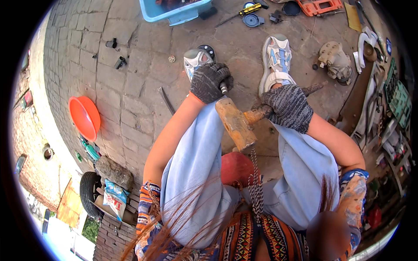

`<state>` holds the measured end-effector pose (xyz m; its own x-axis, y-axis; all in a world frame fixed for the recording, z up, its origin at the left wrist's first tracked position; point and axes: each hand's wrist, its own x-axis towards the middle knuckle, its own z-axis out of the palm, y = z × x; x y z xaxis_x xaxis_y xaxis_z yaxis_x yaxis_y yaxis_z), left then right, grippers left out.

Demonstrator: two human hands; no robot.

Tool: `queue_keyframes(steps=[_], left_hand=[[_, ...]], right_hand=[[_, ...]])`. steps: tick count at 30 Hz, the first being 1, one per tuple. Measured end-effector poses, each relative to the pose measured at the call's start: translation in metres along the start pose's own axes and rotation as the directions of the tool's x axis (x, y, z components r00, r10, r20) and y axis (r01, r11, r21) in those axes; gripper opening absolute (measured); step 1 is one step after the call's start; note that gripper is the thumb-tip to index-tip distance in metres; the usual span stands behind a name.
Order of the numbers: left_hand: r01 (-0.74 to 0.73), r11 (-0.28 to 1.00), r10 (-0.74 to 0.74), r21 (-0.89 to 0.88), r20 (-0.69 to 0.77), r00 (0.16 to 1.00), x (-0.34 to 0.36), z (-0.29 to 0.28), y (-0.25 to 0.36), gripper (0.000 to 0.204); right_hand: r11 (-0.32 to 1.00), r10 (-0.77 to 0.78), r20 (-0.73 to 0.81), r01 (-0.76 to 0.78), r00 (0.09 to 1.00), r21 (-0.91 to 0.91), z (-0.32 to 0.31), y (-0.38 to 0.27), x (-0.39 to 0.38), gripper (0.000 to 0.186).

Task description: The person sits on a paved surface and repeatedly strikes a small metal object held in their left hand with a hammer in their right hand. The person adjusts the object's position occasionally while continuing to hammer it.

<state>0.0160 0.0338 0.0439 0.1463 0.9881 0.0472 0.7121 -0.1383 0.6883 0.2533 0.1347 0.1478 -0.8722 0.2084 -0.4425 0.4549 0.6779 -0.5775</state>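
Grey-gloved, the right hand (288, 108) clamps its fingers (271, 101) round a hammer (236, 124), the left hand (209, 82) round apparently a metal rod (224, 88).

Brown hammer (235, 123), blue jeans (192, 174), black-and-white patterned cord (257, 200), orange basin (83, 118).

A blue and white plastic bag (115, 199) is showing big, bold letters on its front. The letters are standing in a short row across the lower part of the bag, and red is showing in that row. The bag is leaning a bit, so the row is slanting too. It is lying just beside a black tyre (90, 194), and that is helping to tell which bag is carrying the letters. Near the right edge, a small blue flat thing (388, 46) is showing a pale mark, but the mark is looking too tiny to read.
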Motion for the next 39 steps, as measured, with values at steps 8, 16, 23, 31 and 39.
queue_keyframes(steps=[8,16,23,31,39], left_hand=[[-0.049,0.997,0.042,0.052,0.128,0.991,0.011,0.000,-0.003,0.019],[0.015,0.995,-0.023,0.096,0.083,0.996,0.020,0.009,-0.006,0.014],[0.024,0.999,-0.025,0.045,0.027,0.999,0.019,0.006,-0.005,0.014],[0.012,1.000,-0.012,0.023,0.001,1.000,0.019,0.003,-0.009,0.018],[0.005,0.999,-0.006,-0.034,-0.016,1.000,0.014,0.003,-0.010,0.018]], right_hand=[[1.000,0.013,-0.002,-0.013,1.000,0.005,-0.003,0.000,-0.001,0.028],[0.998,-0.002,-0.124,-0.006,0.992,-0.066,0.004,0.002,-0.003,0.027],[0.980,-0.194,-0.371,0.167,0.908,-0.106,0.000,0.006,-0.015,0.020],[0.986,0.105,-0.325,-0.141,0.940,-0.087,0.006,0.013,0.000,0.015],[0.986,0.001,-0.297,-0.051,0.955,-0.160,0.012,0.010,0.006,0.017]])
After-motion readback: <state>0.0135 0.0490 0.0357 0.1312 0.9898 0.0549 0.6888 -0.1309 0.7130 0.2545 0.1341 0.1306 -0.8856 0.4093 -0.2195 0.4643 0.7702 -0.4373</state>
